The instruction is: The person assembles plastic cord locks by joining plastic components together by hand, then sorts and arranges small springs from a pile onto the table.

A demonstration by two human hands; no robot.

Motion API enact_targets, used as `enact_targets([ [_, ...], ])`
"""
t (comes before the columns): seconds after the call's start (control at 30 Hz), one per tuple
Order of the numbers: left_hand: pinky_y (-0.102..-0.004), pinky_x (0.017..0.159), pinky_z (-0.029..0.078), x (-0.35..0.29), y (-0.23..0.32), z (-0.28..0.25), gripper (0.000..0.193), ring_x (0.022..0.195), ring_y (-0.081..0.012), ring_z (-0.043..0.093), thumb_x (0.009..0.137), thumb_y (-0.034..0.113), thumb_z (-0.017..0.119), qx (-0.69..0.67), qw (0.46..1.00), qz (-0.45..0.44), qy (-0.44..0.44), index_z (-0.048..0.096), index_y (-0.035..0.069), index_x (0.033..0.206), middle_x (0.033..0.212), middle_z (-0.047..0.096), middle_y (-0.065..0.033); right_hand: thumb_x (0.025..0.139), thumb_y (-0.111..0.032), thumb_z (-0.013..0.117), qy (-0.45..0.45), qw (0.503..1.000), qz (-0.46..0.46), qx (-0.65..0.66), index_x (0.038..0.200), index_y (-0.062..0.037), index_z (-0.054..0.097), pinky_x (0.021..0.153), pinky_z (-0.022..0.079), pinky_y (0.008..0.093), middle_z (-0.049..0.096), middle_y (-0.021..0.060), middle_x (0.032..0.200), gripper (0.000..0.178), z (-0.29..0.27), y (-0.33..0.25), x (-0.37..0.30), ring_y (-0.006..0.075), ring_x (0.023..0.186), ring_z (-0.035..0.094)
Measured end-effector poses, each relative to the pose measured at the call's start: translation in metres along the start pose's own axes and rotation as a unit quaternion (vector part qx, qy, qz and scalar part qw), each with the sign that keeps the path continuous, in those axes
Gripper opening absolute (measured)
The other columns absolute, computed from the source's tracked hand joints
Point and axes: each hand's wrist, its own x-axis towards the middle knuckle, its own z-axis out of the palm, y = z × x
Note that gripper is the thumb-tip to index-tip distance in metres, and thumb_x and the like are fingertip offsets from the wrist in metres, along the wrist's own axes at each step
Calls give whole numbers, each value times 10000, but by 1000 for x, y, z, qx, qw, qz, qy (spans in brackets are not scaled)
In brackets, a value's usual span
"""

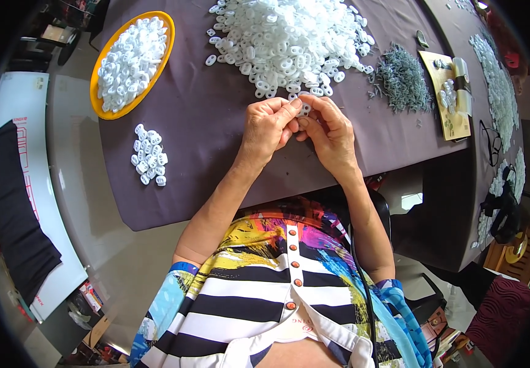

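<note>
My left hand [269, 126] and my right hand [328, 132] meet over the dark table cover, fingertips pinched together on a small white plastic piece [303, 110]. Just beyond the fingers lies a big heap of the same white plastic pieces [289, 37]. A pile of small grey metal parts [403, 80] sits to the right of the heap. To the left, a small cluster of white pieces [148, 155] lies on the cover, and a yellow bowl [100, 107] holds several more.
The dark purple table cover [203, 122] ends close to my body. A tan cardboard sheet [452, 116] with small items lies at the right. More white pieces are spread along the far right table [498, 86]. A white board [32, 184] with dark cloth stands at left.
</note>
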Motion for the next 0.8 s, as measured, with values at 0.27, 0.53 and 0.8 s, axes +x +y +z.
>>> enact_targets([
  [0.27,-187,340,234,-6,1,8,278,378,-9,359,886,193,631,7,998,16,53,597,41,655,533,511,19,832,73,591,8,1000,-9,-25,1152,28,579,567,510,202,515,35,865,323,2,-1,-1,66,687,532],
  [0.53,-184,313,201,-7,1,4,245,348,-17,351,891,193,627,10,999,2,33,610,33,706,547,526,1,854,34,577,-10,996,-27,-80,1122,26,584,538,473,206,551,48,851,268,1,-3,-2,87,616,576],
  [0.8,-178,330,214,-6,2,3,234,373,-9,355,894,171,612,8,1000,-3,15,612,28,709,556,527,8,852,37,569,-12,995,-32,-91,1122,29,581,546,476,217,561,58,864,271,1,-4,-2,93,626,585],
])
